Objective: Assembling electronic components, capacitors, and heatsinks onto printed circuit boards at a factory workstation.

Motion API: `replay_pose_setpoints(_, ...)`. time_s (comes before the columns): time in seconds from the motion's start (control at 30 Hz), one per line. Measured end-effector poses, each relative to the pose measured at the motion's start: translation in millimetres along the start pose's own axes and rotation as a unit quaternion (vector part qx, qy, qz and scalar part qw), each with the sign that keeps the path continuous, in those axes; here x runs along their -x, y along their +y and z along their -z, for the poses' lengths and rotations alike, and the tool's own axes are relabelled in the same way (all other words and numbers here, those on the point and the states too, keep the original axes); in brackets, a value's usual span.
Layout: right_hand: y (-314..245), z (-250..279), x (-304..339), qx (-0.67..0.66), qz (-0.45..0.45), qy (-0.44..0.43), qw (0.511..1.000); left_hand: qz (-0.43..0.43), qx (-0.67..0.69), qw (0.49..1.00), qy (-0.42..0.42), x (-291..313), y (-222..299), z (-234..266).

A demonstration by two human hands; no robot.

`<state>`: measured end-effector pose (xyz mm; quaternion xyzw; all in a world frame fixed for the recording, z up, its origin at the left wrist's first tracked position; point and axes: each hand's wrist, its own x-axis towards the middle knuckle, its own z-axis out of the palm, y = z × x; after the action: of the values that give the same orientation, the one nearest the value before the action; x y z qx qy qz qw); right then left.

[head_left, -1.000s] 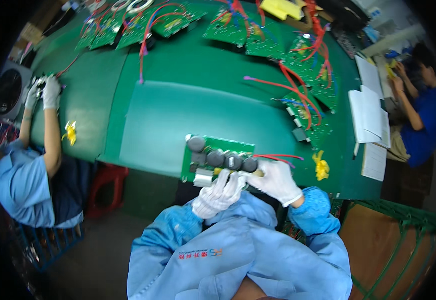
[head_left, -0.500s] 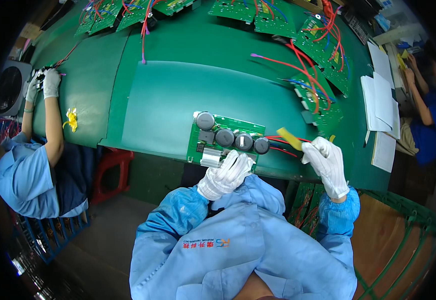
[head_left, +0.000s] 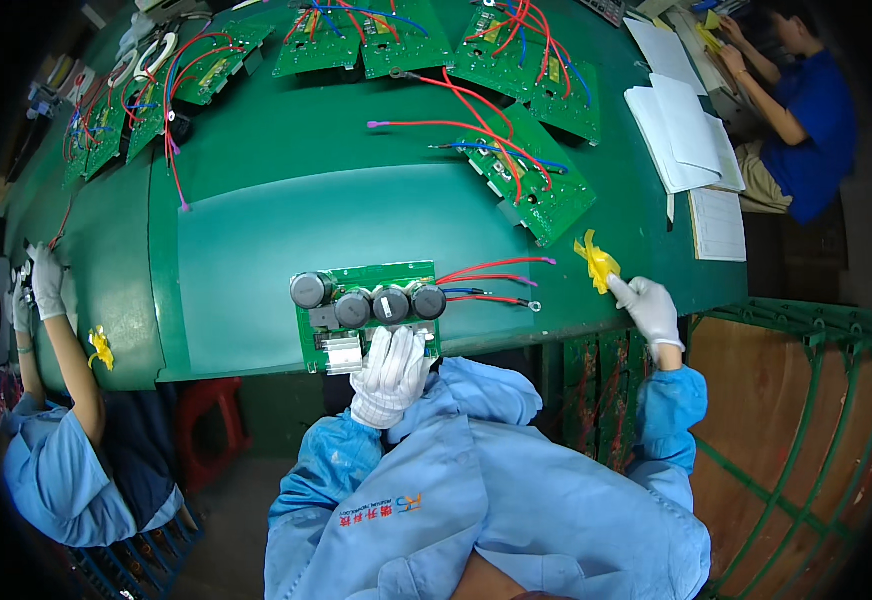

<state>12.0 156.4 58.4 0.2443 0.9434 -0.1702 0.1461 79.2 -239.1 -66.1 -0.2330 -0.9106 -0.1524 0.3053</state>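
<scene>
Two gloved hands divide the work: left hand (head_left: 390,375), fingers flat, pins the circuit board (head_left: 366,312) at the table (head_left: 256,250) edge; right hand (head_left: 648,308) pinches yellow tape (head_left: 597,262) beside it.

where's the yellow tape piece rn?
In the head view the yellow tape piece lies on the green table near its right edge, at the right hand fingertips, right of the red wires from the circuit board under the left hand.
</scene>
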Motion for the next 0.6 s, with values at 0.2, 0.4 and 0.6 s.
replay_pose_setpoints(0.2,-2.3,-8.4,-0.4,0.227,0.058,0.080,0.969,0.010,0.006,1.000,0.023,0.7,0.8,0.1)
replay_pose_setpoints(0.4,-22.7,6.4,17.7,0.171,-0.003,0.148,0.974,0.071,0.079,0.993,-0.048,-16.3,6.6,18.5)
replay_pose_setpoints(0.6,-66.1,-9.3,50.3,-0.073,0.197,0.232,0.950,-0.047,0.153,0.987,-0.022,-48.3,-5.0,59.7)
